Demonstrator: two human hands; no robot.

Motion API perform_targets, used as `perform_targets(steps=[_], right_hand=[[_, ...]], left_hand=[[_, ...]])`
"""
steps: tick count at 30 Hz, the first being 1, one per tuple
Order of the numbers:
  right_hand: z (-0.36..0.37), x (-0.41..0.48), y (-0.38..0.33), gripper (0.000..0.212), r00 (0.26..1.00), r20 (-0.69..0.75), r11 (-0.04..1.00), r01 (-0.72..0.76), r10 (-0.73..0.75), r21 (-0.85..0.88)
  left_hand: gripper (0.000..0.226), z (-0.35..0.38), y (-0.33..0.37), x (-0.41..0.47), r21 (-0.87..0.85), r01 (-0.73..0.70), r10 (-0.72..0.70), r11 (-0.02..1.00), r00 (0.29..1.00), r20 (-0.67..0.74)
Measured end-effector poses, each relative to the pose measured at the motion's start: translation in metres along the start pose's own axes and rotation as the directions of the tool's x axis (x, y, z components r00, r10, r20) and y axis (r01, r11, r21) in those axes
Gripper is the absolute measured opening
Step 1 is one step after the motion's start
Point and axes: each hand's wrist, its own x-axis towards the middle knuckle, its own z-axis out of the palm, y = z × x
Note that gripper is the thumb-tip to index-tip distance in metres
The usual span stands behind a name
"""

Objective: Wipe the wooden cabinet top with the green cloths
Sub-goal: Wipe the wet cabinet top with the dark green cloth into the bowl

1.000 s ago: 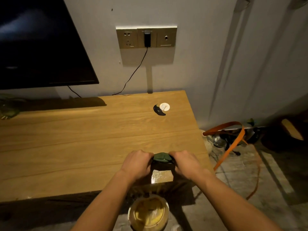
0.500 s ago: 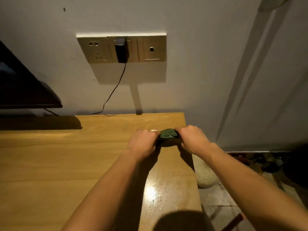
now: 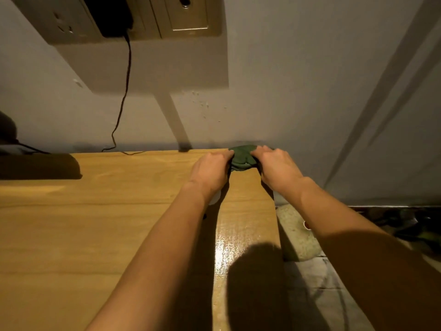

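Note:
A bunched dark green cloth lies on the wooden cabinet top at its far right corner, close against the wall. My left hand presses on the cloth's left side and my right hand on its right side, both with fingers curled onto it. A wet, shiny streak runs along the cabinet's right edge toward me. A small white disc peeks out under my left wrist.
A socket panel with a black plug hangs on the wall above; its cable drops behind the cabinet. A dark object's shadow sits at the far left. A pale round stone and clutter lie on the floor right of the cabinet.
Both hands have pushed the green cloth away from me, from the near edge to the far right corner by the wall. My head has leaned in closer, leaving a wet streak behind.

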Motion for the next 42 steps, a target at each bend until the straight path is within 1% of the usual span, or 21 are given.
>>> perform_targets(steps=[3, 6, 8, 11, 18, 21, 25, 28, 30, 32, 35, 37, 39, 42], right_hand=[[0.004, -0.015, -0.004, 0.036, 1.000, 0.021, 1.000, 0.007, -0.006, -0.025], [0.004, -0.041, -0.011, 0.039, 0.999, 0.048, 1.000, -0.006, 0.007, -0.018], [0.005, -0.061, -0.017, 0.041, 0.998, 0.058, 1.000, -0.012, 0.013, -0.014], [0.007, -0.096, -0.030, 0.041, 0.997, 0.076, 1.000, -0.025, 0.026, -0.016], [0.013, -0.184, -0.065, 0.045, 0.987, 0.153, 0.997, -0.043, 0.053, -0.072], [0.018, -0.228, -0.085, 0.047, 0.983, 0.155, 0.993, -0.092, 0.104, -0.078], [0.027, -0.290, -0.110, 0.053, 0.966, 0.185, 0.983, -0.174, 0.181, -0.054], [0.035, -0.332, -0.134, 0.058, 0.950, 0.177, 0.963, -0.234, 0.255, -0.132], [0.041, -0.354, -0.150, 0.059, 0.931, 0.197, 0.946, -0.277, 0.308, -0.168], [0.048, -0.374, -0.169, 0.054, 0.908, 0.198, 0.920, -0.329, 0.370, -0.212], [0.059, -0.393, -0.205, 0.045, 0.888, 0.146, 0.878, -0.385, 0.437, -0.286], [0.066, -0.398, -0.232, 0.045, 0.895, 0.121, 0.869, -0.374, 0.430, -0.324], [0.071, -0.395, -0.261, 0.042, 0.914, 0.111, 0.878, -0.333, 0.391, -0.345], [0.082, -0.386, -0.306, 0.043, 0.941, 0.139, 0.906, -0.247, 0.309, -0.344]], left_hand=[[0.034, 0.001, 0.004, -0.012, 0.008, -0.003, 0.002, 1.000, 0.999, 0.038], [0.034, -0.001, 0.013, -0.035, 0.032, -0.034, 0.030, 0.999, 0.990, 0.139], [0.033, -0.001, 0.017, -0.053, 0.055, -0.068, 0.059, 0.996, 0.985, 0.163], [0.037, -0.002, 0.020, -0.080, 0.079, -0.116, 0.100, 0.990, 0.979, 0.179], [0.053, 0.008, 0.022, -0.164, 0.008, -0.208, 0.199, 0.978, 0.946, 0.255], [0.055, 0.010, 0.027, -0.195, 0.005, -0.242, 0.230, 0.970, 0.930, 0.285], [0.053, 0.012, 0.036, -0.245, -0.025, -0.314, 0.306, 0.949, 0.901, 0.307], [0.052, 0.014, 0.039, -0.280, -0.042, -0.353, 0.347, 0.935, 0.879, 0.327], [0.051, 0.014, 0.043, -0.300, -0.052, -0.380, 0.374, 0.924, 0.862, 0.342], [0.049, 0.014, 0.046, -0.321, -0.061, -0.403, 0.398, 0.913, 0.849, 0.346], [0.048, 0.011, 0.042, -0.351, -0.085, -0.425, 0.425, 0.901, 0.831, 0.358], [0.048, 0.005, 0.028, -0.369, -0.070, -0.438, 0.432, 0.896, 0.824, 0.368], [0.051, -0.002, 0.005, -0.385, -0.043, -0.430, 0.413, 0.902, 0.825, 0.386], [0.059, -0.014, -0.037, -0.416, -0.003, -0.352, 0.320, 0.936, 0.849, 0.420]])
